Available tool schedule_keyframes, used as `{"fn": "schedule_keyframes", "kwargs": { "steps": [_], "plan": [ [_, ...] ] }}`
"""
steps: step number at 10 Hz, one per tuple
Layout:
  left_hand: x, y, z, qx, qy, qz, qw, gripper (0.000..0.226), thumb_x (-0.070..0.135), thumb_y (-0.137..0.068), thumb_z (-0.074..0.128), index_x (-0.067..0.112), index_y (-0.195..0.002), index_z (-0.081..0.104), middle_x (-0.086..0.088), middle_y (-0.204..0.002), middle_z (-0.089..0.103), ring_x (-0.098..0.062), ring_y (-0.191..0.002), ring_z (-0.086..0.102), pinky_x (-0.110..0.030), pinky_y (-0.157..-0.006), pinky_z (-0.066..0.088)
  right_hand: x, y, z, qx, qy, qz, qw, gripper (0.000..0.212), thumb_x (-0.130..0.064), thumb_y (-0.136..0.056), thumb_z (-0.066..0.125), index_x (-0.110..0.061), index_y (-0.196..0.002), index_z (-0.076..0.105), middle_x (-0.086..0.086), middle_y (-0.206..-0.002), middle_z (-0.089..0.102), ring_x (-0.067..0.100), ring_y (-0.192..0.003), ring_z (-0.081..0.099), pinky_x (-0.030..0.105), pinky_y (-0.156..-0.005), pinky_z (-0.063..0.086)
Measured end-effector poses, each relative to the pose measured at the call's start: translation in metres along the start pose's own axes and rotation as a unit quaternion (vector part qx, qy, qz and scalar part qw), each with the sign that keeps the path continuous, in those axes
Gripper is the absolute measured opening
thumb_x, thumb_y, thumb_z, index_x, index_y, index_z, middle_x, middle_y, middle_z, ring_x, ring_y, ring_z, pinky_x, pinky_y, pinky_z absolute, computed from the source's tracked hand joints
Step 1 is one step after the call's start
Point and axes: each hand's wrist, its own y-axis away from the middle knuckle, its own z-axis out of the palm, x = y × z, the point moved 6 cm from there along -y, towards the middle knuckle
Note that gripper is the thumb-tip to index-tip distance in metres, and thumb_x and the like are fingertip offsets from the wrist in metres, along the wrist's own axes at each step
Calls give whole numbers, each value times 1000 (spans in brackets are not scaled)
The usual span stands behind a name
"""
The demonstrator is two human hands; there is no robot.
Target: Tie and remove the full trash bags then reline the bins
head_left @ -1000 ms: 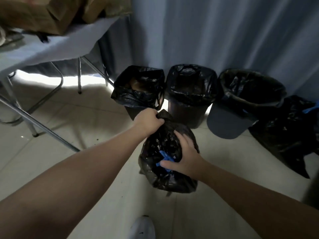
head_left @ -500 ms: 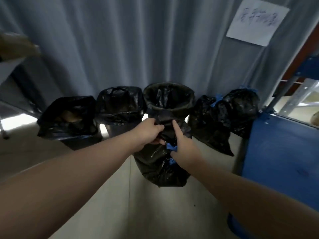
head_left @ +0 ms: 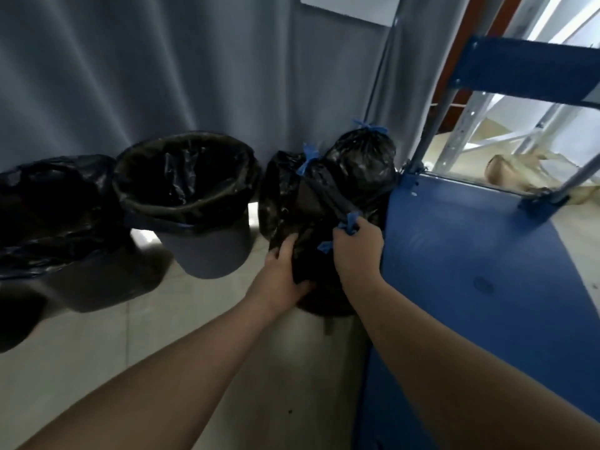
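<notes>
Full black bag [head_left: 308, 241] held in both hands, low over the floor [head_left: 156, 339], just in front of two tied bags [head_left: 360, 157] and right against the blue rack [head_left: 470, 261]; can't tell if its bottom touches the floor. Left hand [head_left: 281, 276] curled round the bag's left side, gripping the plastic. Right hand [head_left: 357, 251] fisted on the gathered neck at upper right, blue drawstring [head_left: 349, 222] poking out between the fingers. The tied bags lean in the corner between curtain [head_left: 162, 66] and rack, blue ties sticking up on top. Left of them a grey bin [head_left: 207, 258] with a black liner [head_left: 181, 203] folded over its rim, mouth open. Further left another lined bin [head_left: 48, 206], dark and blurred, details unclear. White sheet [head_left: 347, 8] stuck on the curtain at the top edge, mostly cut off, no text readable. No brands or labels legible on bags, bins or rack
</notes>
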Motion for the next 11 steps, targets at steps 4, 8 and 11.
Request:
{"fn": "schedule_keyframes", "kwargs": {
  "steps": [4,8,11],
  "plan": [
    [-40,-72,-1,-73,-49,32,996,31,6,-93,49,16,-122,56,5,-115,57,-7,-102,53,-17,-85,39,101,-59,25,-163,604,-162,763,96,-50,-82,61,-40,-147,-9,10,-152,-31,43,-143,-11,65,-113,5],
    [-53,-78,-1,-84,-208,48,973,35,20,-95,46,18,-130,46,-7,-129,50,-24,-111,54,-36,-94,45,102,-115,43,-185,695,-95,689,65,-28,-93,47,-26,-149,15,7,-159,0,45,-142,-7,66,-112,1],
    [-10,2,-80,-35,-344,28,938,36,23,-93,46,17,-129,43,-11,-127,47,-32,-113,50,-41,-87,46,0,-23,48,-161,724,-242,626,49,-35,-97,32,-18,-143,32,14,-149,32,38,-142,17,65,-112,-5]
  ]
}}
